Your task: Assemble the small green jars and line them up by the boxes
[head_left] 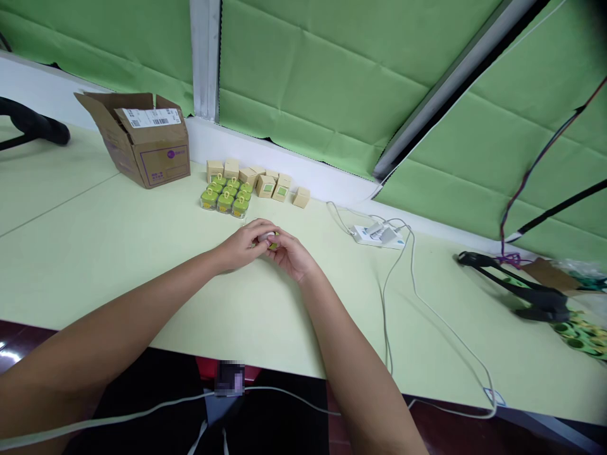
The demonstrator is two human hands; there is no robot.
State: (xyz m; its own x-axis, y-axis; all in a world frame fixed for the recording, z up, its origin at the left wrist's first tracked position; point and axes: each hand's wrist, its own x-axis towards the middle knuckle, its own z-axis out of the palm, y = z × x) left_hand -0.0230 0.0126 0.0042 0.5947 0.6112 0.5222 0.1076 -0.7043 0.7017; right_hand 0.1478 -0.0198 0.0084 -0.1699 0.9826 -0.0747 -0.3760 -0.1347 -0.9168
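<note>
My left hand (245, 245) and my right hand (293, 255) meet above the table, fingers curled round a small container (273, 245). A bit of green and a whitish part of it show between the fingers; the rest is hidden. Just beyond my hands stands a tight block of several small clear containers (226, 197) with green lids and pale loop handles. Behind and beside them are several small tan boxes (266, 186), some with a green square on the front. One tan box (301, 197) sits apart on the right.
An opened cardboard box (147, 148) stands at the back left. A white power strip (378, 236) with plugs and cables (413, 278) lies right of my hands. Farther right are a black stand (516, 287) and green patterned items (581, 335). The table's front edge runs below my forearms.
</note>
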